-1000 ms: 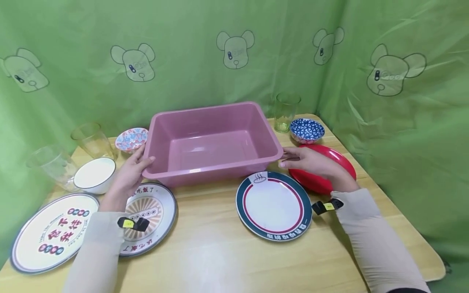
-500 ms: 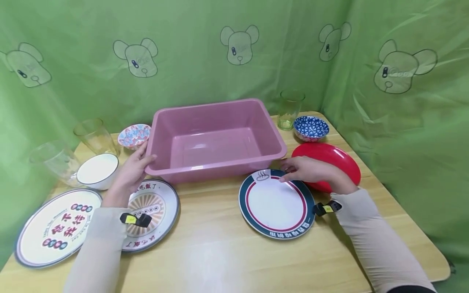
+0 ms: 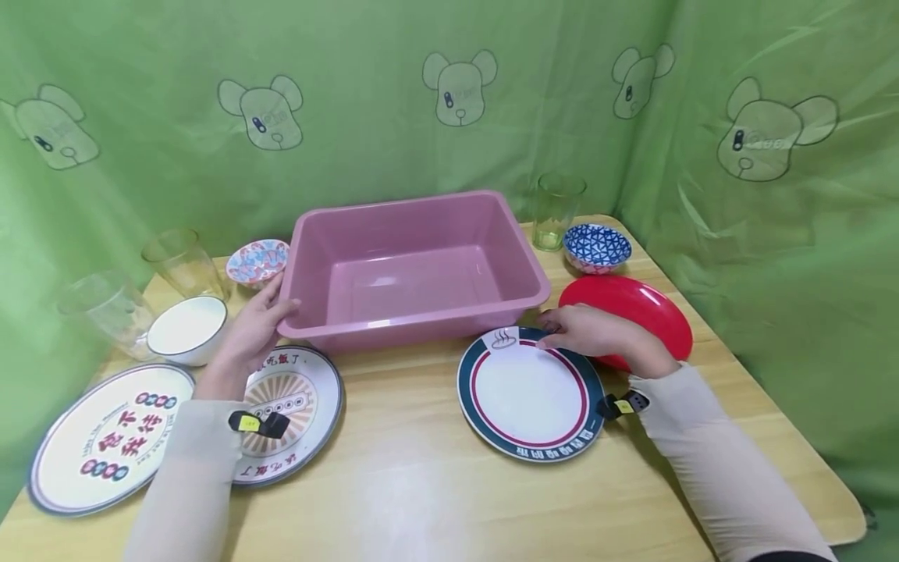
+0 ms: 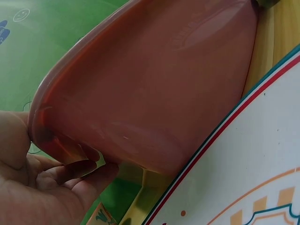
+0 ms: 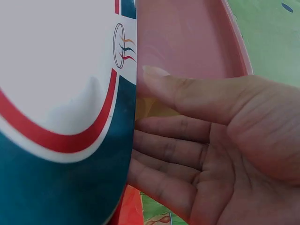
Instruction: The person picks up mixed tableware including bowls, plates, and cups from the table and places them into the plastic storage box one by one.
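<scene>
A pink rectangular basin [image 3: 414,273] stands at the back middle of the table. My left hand [image 3: 254,324] grips its left front corner, thumb over the rim and fingers beneath, as the left wrist view shows. My right hand [image 3: 593,332] is at the upper right edge of a white plate with a teal rim [image 3: 530,398]. In the right wrist view its fingers [image 5: 173,145] reach behind the plate's edge, and the thumb stands apart from it. Their tips are hidden by the plate. A red plate [image 3: 632,308] lies beneath and beyond this hand.
At left are two white printed plates, one lettered [image 3: 105,445] and one sunburst [image 3: 295,414], a white bowl [image 3: 186,328], a clear glass [image 3: 115,316], an amber glass [image 3: 186,265] and a patterned bowl [image 3: 257,261]. A blue-patterned bowl [image 3: 597,247] and greenish glass [image 3: 557,211] stand back right.
My right hand has left the basin's right corner and come down to the teal-rimmed plate's edge. The left hand keeps its grip on the basin. The head view has shifted slightly.
</scene>
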{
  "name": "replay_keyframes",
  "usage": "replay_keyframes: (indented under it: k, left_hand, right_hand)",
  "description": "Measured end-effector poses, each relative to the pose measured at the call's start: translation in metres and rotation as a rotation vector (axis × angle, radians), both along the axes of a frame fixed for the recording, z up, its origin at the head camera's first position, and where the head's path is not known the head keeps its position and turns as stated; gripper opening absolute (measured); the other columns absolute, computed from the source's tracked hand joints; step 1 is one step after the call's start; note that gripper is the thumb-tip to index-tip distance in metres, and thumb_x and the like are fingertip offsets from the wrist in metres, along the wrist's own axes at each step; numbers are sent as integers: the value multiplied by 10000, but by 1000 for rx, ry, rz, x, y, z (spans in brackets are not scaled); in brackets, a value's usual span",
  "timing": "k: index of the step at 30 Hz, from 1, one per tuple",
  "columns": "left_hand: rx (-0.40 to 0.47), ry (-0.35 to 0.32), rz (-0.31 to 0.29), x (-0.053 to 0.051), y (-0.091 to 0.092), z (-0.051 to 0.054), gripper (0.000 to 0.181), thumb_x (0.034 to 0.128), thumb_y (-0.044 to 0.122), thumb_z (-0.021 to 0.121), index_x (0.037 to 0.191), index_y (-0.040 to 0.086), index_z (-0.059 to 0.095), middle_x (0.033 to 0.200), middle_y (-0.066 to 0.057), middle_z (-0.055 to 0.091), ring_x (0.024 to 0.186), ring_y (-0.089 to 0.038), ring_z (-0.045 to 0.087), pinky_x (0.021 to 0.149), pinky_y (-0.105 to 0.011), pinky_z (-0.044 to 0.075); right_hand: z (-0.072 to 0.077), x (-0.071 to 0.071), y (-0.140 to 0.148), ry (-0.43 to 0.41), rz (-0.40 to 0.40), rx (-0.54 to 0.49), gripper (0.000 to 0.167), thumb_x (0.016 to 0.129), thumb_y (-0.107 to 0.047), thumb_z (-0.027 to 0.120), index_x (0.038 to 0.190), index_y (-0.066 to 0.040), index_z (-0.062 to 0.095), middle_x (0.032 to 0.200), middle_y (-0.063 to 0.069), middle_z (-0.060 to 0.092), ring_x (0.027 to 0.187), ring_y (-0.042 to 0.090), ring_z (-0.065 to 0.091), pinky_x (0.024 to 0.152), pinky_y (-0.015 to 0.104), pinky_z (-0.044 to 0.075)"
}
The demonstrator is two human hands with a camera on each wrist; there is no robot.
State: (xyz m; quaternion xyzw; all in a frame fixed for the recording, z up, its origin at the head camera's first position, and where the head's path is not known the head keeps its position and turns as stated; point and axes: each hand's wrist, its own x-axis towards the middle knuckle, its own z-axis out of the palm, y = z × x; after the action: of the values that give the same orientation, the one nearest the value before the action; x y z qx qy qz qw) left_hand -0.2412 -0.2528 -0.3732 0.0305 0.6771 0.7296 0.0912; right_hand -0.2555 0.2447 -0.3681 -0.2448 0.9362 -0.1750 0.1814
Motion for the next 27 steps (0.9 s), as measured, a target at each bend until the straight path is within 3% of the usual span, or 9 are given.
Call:
replay_keyframes:
  k: [11,27]
  left_hand:
    - [-5,9,2,-1,-3,-5,728,1022,49,446,1579,193,0,1606,-198,123,1410,-396,266,1058,-341,398]
    - [0,6,-5,0,-4,-4,731,1024,54,447,1580,212,-2,1603,-205,122,1400,-413,269,1042,-357,406]
  right_hand:
    - [-8,-1,-5,30,3,63,443,901,-234,720,1278,-24,620,1134,109,679,1011,273,643,883,438,557]
    - [0,-3,-5,29,-26,31,390,826,-137,786,1189,-43,678,1024,57,694,912,225,632,809,414,581]
